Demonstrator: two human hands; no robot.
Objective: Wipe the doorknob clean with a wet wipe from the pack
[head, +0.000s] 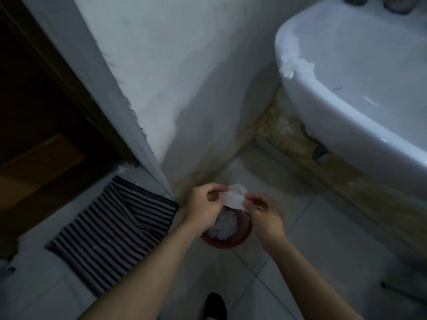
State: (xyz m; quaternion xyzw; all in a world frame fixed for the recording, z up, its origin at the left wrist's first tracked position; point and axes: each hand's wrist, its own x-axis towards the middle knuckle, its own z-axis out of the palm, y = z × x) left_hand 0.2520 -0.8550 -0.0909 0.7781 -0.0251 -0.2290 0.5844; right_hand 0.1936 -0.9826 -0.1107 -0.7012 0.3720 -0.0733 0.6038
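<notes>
A white wet wipe (234, 197) is stretched between both hands, low in the middle of the view. My left hand (203, 204) pinches its left edge and my right hand (264, 214) pinches its right edge. Both hands hover just above a small red bin (225, 242) full of crumpled white paper on the floor. Neither the doorknob nor the wipe pack is in view.
A white washbasin (360, 88) juts out at the upper right. A striped mat (111, 229) lies on the tiled floor at the left, by a dark doorway (34, 107). The white wall corner (147, 125) stands between them. A dark shoe (215, 306) shows at the bottom.
</notes>
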